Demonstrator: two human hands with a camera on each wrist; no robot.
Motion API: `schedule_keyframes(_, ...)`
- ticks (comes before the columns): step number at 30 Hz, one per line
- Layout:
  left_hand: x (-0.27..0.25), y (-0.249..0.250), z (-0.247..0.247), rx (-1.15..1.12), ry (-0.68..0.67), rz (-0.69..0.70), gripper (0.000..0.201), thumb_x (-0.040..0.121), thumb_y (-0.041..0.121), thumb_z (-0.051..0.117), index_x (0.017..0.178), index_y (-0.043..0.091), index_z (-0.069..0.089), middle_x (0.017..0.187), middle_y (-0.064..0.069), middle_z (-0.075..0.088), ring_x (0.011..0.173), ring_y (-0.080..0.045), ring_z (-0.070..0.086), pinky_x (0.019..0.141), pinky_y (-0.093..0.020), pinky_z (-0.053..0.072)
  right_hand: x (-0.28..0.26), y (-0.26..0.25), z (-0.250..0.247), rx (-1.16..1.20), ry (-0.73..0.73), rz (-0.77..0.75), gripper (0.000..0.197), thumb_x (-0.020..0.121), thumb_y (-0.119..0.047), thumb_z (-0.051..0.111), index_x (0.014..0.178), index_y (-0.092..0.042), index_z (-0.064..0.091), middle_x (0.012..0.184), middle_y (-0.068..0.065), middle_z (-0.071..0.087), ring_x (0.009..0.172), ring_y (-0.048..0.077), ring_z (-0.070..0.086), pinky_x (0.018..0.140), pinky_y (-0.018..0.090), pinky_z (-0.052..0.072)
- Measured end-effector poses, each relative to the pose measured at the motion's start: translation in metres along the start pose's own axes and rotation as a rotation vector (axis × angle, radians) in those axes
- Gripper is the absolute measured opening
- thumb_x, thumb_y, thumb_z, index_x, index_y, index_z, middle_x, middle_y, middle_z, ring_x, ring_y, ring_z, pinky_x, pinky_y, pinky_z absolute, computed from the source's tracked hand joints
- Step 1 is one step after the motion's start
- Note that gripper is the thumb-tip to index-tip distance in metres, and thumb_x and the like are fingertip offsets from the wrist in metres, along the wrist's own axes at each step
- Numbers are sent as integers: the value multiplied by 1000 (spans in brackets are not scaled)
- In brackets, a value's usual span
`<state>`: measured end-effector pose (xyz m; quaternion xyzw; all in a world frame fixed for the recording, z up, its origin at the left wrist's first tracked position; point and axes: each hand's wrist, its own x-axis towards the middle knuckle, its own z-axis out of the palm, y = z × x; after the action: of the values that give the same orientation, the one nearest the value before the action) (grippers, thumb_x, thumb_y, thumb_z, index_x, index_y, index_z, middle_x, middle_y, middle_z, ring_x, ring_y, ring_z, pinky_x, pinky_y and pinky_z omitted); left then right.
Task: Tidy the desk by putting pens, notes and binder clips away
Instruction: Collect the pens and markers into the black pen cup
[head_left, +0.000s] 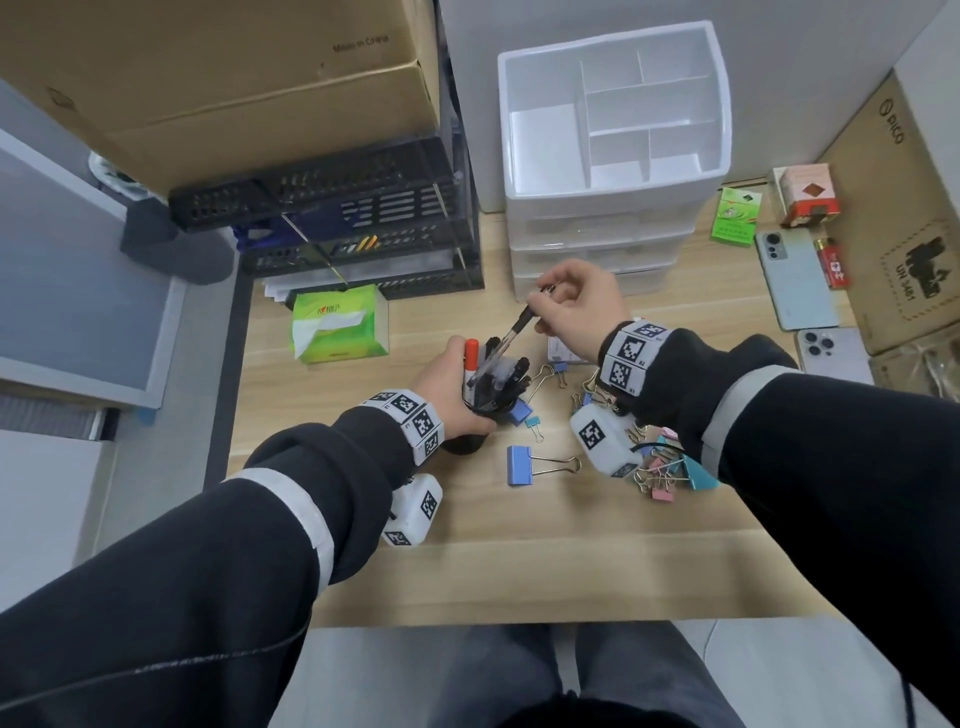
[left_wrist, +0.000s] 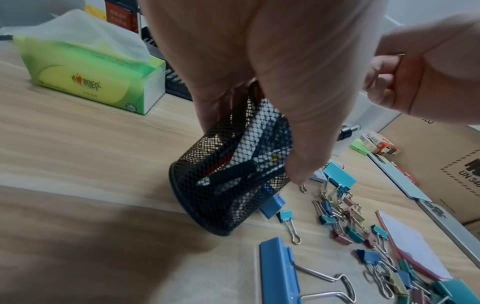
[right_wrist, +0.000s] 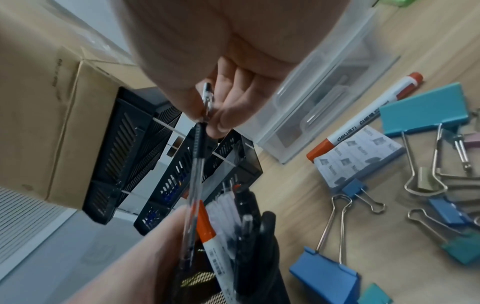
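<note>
My left hand (head_left: 452, 387) grips a black mesh pen cup (head_left: 470, 439) (left_wrist: 228, 185), tilted on the desk and full of pens, with an orange-capped marker (head_left: 471, 353) among them. My right hand (head_left: 543, 293) (right_wrist: 210, 119) pinches the top of a clear pen (head_left: 511, 332) (right_wrist: 196, 164) with a black grip. The pen slants down with its lower end inside the cup. Several binder clips lie scattered right of the cup, a large blue clip (head_left: 519, 465) (left_wrist: 279, 271) nearest. A notes pad (right_wrist: 358, 152) and a second orange-capped marker (right_wrist: 363, 115) lie under my right wrist.
A white drawer organizer (head_left: 501, 130) with open top compartments stands at the back. Black trays (head_left: 363, 228) under a cardboard box (head_left: 234, 78) stand back left, with a green tissue box (head_left: 337, 325) in front. Two phones (head_left: 795, 280), a lighter and small boxes lie at the right.
</note>
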<state>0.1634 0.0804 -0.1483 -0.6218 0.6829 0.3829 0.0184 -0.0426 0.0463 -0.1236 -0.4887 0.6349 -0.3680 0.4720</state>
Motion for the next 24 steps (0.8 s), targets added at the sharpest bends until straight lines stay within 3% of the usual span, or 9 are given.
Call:
schedule_keyframes(3,2,2,0,-12,1,6,88,56,33,96,121,23,37,99,3,64,86,-16,65,78,-36,56,2,2,-3,-96,-42,-58,15,85,-22,75,97,-18,67,75,5,68,66,18,72,70,37,62)
schedule_keyframes(6,7,7,-1,-22,4,23,87,57,31,96,120,21,37,99,3,64,87,-15,65,75,-33,55,-3,2,-2,-320,-218,-156,19,83,-32,78,97,-21,75,80,-9,68,69,1,62,70,24,53)
schedule_keyframes(8,11,12,-2,-32,8,31,86,57,30,96,120,20,38,99,2,64,88,-16,65,73,-31,53,-6,2,-1,-380,-306,-170,19,88,-36,72,98,-20,78,80,-15,67,67,-3,58,67,19,48)
schedule_keyframes(11,17,17,-4,-30,11,25,88,57,29,95,123,20,37,100,3,64,88,-15,64,75,-31,52,2,11,-8,-326,-207,-101,25,97,-34,58,101,-19,77,78,-12,68,70,7,63,69,30,55)
schedule_keyframes(14,22,17,-7,-18,12,17,89,59,29,95,125,20,37,100,2,65,88,-16,65,78,-33,56,23,30,-29,-423,-31,10,21,97,-22,54,109,-18,71,95,-3,70,84,18,67,81,38,59)
schedule_keyframes(17,26,15,-9,-17,19,7,90,58,29,95,126,20,36,98,3,65,85,-13,64,74,-30,53,40,57,-53,-669,-99,165,31,90,-8,58,118,-19,66,112,3,67,96,23,65,88,39,57)
schedule_keyframes(20,30,13,-10,-16,31,-6,90,58,29,95,125,20,36,97,3,65,85,-15,65,74,-30,53,53,75,-68,-944,-221,172,41,85,-4,61,123,-17,63,115,7,66,99,28,64,89,38,55)
schedule_keyframes(24,32,10,-9,-14,32,-8,89,58,29,95,124,21,36,97,3,66,85,-15,65,76,-31,54,63,87,-71,-1086,-234,154,30,78,-7,69,106,-17,66,100,7,68,90,29,65,86,40,57)
